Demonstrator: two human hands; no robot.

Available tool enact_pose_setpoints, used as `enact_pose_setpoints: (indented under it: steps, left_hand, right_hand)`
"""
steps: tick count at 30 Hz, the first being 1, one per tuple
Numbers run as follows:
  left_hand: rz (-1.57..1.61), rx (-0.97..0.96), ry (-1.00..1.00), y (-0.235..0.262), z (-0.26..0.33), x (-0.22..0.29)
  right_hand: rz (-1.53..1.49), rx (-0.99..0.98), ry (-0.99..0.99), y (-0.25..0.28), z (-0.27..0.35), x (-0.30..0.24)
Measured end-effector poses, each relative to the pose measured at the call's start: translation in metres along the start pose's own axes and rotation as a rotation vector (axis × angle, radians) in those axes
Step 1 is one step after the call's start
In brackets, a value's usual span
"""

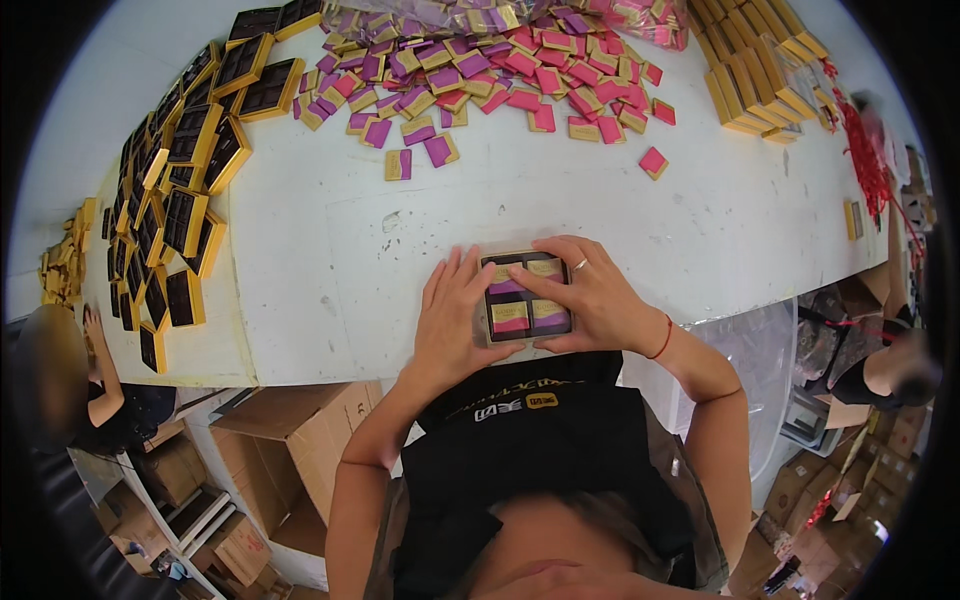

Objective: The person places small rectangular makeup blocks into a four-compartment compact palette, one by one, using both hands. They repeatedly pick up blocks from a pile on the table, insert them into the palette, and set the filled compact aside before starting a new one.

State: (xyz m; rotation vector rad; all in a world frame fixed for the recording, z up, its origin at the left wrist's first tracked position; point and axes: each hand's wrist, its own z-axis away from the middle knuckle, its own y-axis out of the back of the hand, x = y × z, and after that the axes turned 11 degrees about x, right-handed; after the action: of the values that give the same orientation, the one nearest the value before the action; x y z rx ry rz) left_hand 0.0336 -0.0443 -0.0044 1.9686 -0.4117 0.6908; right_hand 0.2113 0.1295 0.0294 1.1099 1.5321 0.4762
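Note:
A small square box with dark compartments (529, 318) lies on the table near its front edge, between my hands. Small flat wrapped pieces fill its compartments; one at the near left is gold and pink (509, 319), and another beside it is gold and purple (549, 316). My left hand (450, 312) grips the box's left side, thumb along the near edge. From the right, my right hand (603, 303) holds the far and right edges, one finger reaching across the top toward the far-left piece. Whether a clear cover lies over the box, I cannot tell.
Loose pink, purple and gold pieces (520, 75) are heaped at the far side. Dark-tray gold boxes (185, 220) pile up on the left; gold boxes (755, 90) stand stacked far right, near red tassels (865, 145). Other people (75, 380) are at left and right. An open carton (290, 440) stands below.

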Motion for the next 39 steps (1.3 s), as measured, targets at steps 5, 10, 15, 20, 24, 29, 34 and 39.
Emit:
enact_pose_setpoints:
  steps: [5, 10, 15, 20, 24, 29, 34, 39]
  left_hand:
    - [-0.122, -0.045, -0.124, 0.01, 0.001, 0.01]
    - [-0.209, -0.169, -0.25, 0.016, -0.013, 0.016]
    - [-0.013, 0.23, 0.151, 0.057, 0.001, -0.052]
    - [-0.963, 0.736, 0.063, 0.183, 0.065, -0.194]
    - [-1.137, 0.755, 0.714, 0.211, 0.075, -0.222]
    - [-1.187, 0.705, 0.544, 0.23, 0.099, -0.292]
    - [-0.922, 0.704, 0.62, 0.223, 0.089, -0.277]
    - [-1.037, 0.706, 0.57, 0.172, 0.094, -0.2]
  right_hand:
    - [-0.126, 0.112, -0.035, -0.012, 0.013, 0.005]
    - [-0.13, 0.158, -0.012, -0.008, 0.025, 0.008]
    - [0.061, 0.419, -0.393, 0.03, 0.085, 0.033]
    - [0.884, 0.726, -0.751, 0.107, 0.182, 0.119]
    - [0.845, 0.834, -0.826, 0.173, 0.207, 0.23]
    - [0.663, 0.627, -0.835, 0.212, 0.138, 0.305]
    - [0.928, 0.823, -0.826, 0.168, 0.166, 0.312]
    - [0.97, 0.869, -0.289, 0.13, 0.084, 0.22]
